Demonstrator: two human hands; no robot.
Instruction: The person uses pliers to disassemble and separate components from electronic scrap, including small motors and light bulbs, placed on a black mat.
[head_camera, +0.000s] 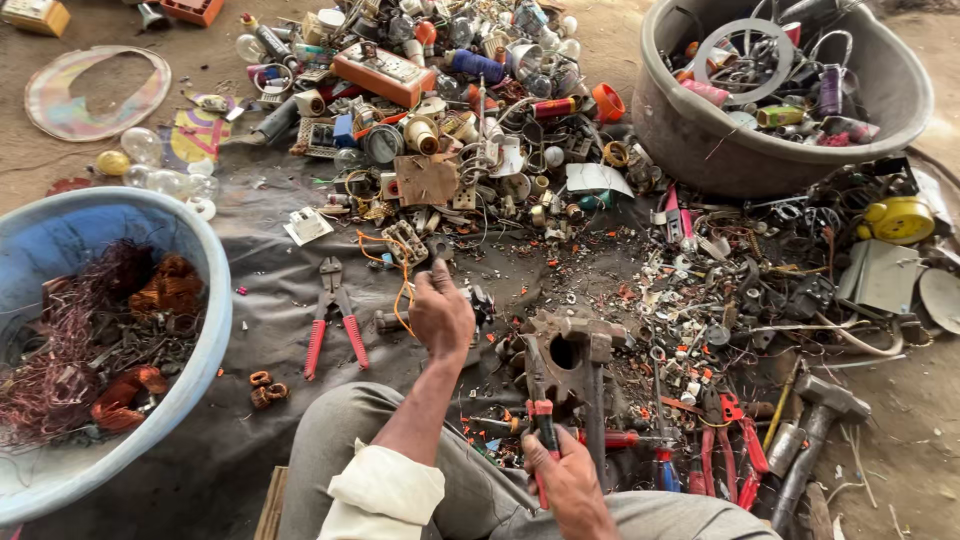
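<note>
The left hand (440, 315) is pinching a small part with orange wire (400, 290) just left of the iron block (565, 355), lifting it clear for work. The right hand (565, 480), grip pressed together, is keeping red-handled pliers (543, 425) ready just below that block.

A: Basin (215, 300) with wire coils far left, tub (700, 150) of scrap far right?
B: Yes. Scrap pile (450, 110) between them at the back, pliers (335, 315) left of the left hand (440, 315), hammer (815, 420) right.
</note>
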